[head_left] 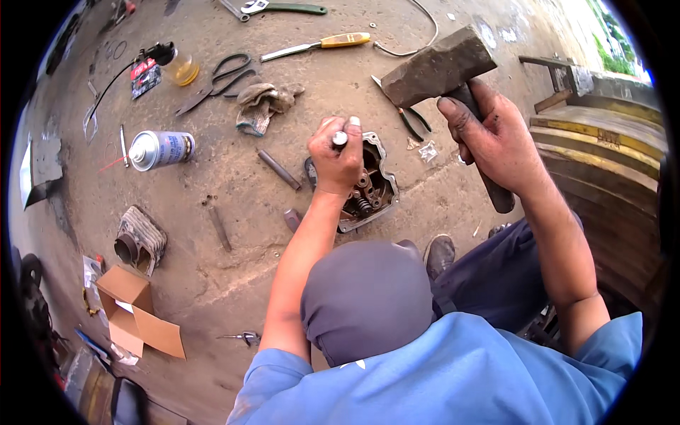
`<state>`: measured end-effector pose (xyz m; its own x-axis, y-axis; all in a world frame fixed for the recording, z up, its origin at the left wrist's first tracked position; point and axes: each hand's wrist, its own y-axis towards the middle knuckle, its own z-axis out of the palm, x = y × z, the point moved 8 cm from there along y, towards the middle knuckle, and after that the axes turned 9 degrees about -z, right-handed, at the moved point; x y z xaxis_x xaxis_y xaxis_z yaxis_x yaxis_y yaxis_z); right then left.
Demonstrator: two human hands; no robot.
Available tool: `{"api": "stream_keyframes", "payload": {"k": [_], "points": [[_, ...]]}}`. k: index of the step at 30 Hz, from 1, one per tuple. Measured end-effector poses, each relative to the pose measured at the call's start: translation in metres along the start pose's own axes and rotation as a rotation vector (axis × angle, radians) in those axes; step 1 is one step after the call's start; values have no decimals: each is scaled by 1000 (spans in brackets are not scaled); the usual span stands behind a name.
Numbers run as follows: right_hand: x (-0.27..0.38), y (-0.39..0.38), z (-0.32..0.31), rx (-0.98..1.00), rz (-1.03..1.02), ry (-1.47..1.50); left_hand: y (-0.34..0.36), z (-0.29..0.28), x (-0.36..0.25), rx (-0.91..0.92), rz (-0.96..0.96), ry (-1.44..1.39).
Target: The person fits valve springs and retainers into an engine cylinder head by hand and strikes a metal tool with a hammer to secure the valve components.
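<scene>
My left hand [338, 154] is closed around a short upright metal punch [339, 139], held over an open engine cylinder head [379, 195] with valve springs inside. The punch's lower end is hidden by the hand. My right hand [489, 134] grips a heavy hammer by its handle, its blocky steel head [435, 67] raised to the right of the punch. A loose metal rod [278, 168] lies left of the cylinder head. Black-handled pliers [411, 120] lie beyond it, partly behind the hammer, and a soiled glove [265, 103] is at upper left of my left hand.
Scissors [216, 85], a yellow-handled tool [340, 40], a wrench [283, 8], a spray can [161, 151] and a jar of amber liquid [184, 71] lie around the concrete floor [212, 276]. A finned engine cylinder [142, 241] and cardboard box [142, 312] sit lower left. Stacked boards [595, 142] stand right.
</scene>
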<state>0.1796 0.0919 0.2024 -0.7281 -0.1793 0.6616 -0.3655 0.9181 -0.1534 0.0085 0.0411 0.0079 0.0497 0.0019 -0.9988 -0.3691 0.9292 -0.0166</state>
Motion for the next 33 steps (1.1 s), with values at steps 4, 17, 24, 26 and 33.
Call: {"api": "stream_keyframes", "payload": {"k": [4, 17, 24, 26, 33], "points": [[-39, -33, -15, 116, 191, 234, 4, -18, 14, -15, -48, -132], [-89, -111, -84, -4, 332, 249, 10, -8, 18, -28, -209, -485], [-100, -114, -90, 36, 308, 313, 12, -5, 23, 27, -251, -444], [-100, -112, -90, 21, 294, 301, 14, -6, 23, 39, -250, -440], [-100, -104, -80, 104, 332, 297, 17, -8, 21, 55, -260, -396]]}}
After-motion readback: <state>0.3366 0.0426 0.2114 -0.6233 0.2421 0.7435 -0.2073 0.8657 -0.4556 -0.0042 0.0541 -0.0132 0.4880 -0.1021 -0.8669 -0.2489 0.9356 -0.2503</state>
